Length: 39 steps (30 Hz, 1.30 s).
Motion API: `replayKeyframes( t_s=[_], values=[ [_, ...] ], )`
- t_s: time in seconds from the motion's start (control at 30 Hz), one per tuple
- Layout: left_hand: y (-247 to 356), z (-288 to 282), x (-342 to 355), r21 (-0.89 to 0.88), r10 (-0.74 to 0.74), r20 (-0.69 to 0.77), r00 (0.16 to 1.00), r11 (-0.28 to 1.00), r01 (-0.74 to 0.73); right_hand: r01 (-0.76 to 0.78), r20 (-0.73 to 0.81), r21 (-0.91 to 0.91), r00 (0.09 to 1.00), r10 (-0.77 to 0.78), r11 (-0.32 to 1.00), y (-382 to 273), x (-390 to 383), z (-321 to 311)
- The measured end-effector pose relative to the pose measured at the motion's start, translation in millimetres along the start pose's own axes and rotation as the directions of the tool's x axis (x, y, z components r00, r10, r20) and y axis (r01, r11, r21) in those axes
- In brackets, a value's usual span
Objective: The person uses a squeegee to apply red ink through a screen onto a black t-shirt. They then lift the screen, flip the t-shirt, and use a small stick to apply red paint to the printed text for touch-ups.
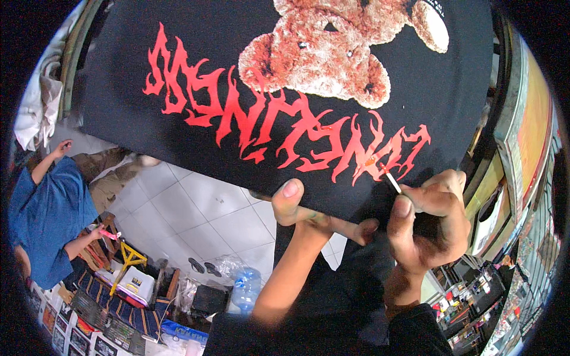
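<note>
A black printed cloth [196, 145], which looks like a T-shirt held flat, fills the upper view. It bears red flame-shaped lettering [255, 115] and a brown teddy bear print [314, 59], both upside down to me. My right hand [430, 222] pinches a thin pale stick [392, 183] between thumb and forefinger. The stick's tip touches the lettering near its right end, where the red looks wet. My left hand [306, 216] grips the cloth's near edge, thumb on top and one finger stretched along below. Its other fingers are hidden.
Another person in a blue shirt [47, 213] at far left holds a small pink thing [109, 234]. Below are a white tiled floor [202, 202], a water bottle [244, 289], a yellow stand [127, 261] and sandals [203, 267]. Wooden frames [516, 130] lean at right.
</note>
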<state>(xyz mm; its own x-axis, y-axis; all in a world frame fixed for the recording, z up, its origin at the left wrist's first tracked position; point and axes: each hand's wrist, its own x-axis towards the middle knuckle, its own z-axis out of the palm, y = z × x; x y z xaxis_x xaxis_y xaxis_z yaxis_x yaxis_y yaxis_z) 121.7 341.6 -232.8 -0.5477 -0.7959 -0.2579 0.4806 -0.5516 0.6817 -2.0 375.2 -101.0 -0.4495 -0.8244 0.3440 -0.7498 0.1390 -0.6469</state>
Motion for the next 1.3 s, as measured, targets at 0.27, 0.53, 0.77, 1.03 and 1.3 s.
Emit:
replayKeyframes(
  t_s=[0.27, 0.53, 0.77, 1.03, 1.3],
  values=[
    [5.6, 5.3, -10.1, -0.414, -0.264, 0.132, 0.955, 0.861, 0.295, 0.2, 0.095, -0.017, 0.976, -0.198, 0.98, -0.7, 44.7, 0.4],
    [9.5, 4.1, -16.9, -0.536, -0.34, 0.208, 0.917, 0.745, 0.398, 0.349, 0.223, -0.057, 0.918, -0.329, 0.935, 8.4, 80.9, 6.3],
    [11.5, 3.7, -21.0, -0.581, -0.38, 0.263, 0.887, 0.672, 0.46, 0.384, 0.211, -0.041, 0.906, -0.368, 0.922, 16.6, 89.1, 17.1],
    [13.4, 1.0, -28.5, -0.606, -0.408, 0.291, 0.866, 0.622, 0.496, 0.461, 0.262, -0.157, 0.872, -0.413, 0.873, 11.7, 90.9, 16.7],
    [15.4, 0.9, -32.8, -0.595, -0.429, 0.274, 0.86, 0.627, 0.503, 0.378, 0.24, -0.208, 0.914, -0.327, 0.902, 2.9, 86.6, 24.8]
  ],
)
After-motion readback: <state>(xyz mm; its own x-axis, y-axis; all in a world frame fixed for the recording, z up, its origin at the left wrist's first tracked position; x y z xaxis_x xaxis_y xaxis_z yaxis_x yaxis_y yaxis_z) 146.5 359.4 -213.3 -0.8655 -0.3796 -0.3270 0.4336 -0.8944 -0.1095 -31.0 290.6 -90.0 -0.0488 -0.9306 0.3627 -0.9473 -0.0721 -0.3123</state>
